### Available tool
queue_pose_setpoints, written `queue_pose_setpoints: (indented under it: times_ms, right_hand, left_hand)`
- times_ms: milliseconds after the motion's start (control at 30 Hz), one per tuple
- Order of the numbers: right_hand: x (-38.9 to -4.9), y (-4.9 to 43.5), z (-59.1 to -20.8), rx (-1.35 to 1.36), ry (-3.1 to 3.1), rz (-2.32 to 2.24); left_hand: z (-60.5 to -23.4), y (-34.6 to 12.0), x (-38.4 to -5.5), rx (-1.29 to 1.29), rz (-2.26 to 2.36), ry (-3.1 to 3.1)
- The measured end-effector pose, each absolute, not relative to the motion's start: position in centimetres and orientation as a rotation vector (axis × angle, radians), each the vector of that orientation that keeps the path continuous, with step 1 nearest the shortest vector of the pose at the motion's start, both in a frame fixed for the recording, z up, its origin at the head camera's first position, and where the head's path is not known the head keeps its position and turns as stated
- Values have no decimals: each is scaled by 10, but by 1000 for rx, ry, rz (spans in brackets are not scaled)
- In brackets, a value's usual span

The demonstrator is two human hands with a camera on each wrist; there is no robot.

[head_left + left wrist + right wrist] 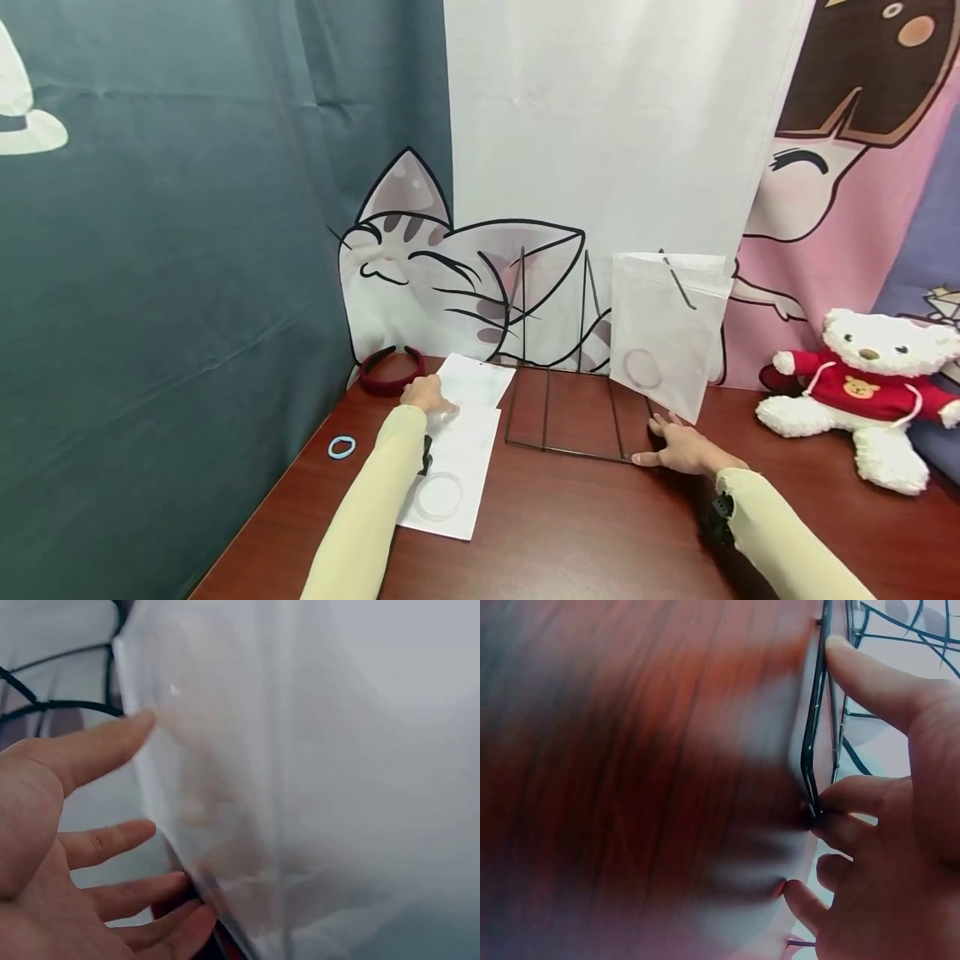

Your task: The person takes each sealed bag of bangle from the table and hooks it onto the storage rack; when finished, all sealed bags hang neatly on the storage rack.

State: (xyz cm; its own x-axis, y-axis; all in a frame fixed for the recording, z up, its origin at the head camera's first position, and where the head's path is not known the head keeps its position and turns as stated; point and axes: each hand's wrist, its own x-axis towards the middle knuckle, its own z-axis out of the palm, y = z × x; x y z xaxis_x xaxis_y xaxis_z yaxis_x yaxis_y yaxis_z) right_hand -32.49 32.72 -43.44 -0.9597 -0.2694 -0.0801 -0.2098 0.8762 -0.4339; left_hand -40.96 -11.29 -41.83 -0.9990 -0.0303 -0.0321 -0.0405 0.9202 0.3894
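Observation:
The left hand (427, 396) reaches over white sheet-like bags (480, 433) on the table. In the left wrist view its fingers are spread and fairly straight, with tips at the edge of a translucent plastic bag (300, 780). A pale ring (438, 496) shows at the near end of the lying bag. My right hand (686, 446) holds the front right corner of a black wire rack (573, 454), thumb on the wire and other fingers around the corner. From the rack's right hook hangs another translucent bag (667, 333) with a pale ring low on it.
A dark red headband (386, 387) lies behind the left hand, and a light blue ring (341, 447) sits near the table's left edge. On the right is a white teddy bear (862, 387) in a red top. Printed curtains (600, 100) hang behind the brown table (585, 533).

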Motion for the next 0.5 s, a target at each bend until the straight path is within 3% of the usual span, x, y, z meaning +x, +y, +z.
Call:
queue_pose_setpoints:
  times_ms: [333,500]
  right_hand:
    - [-327,327,-433,-363,2921,-581]
    - [-327,327,-435,-359,2923,-549]
  left_hand:
    - [-425,-127,-417,-118,739,3022]
    - [-430,-137,-418,31,950,2997]
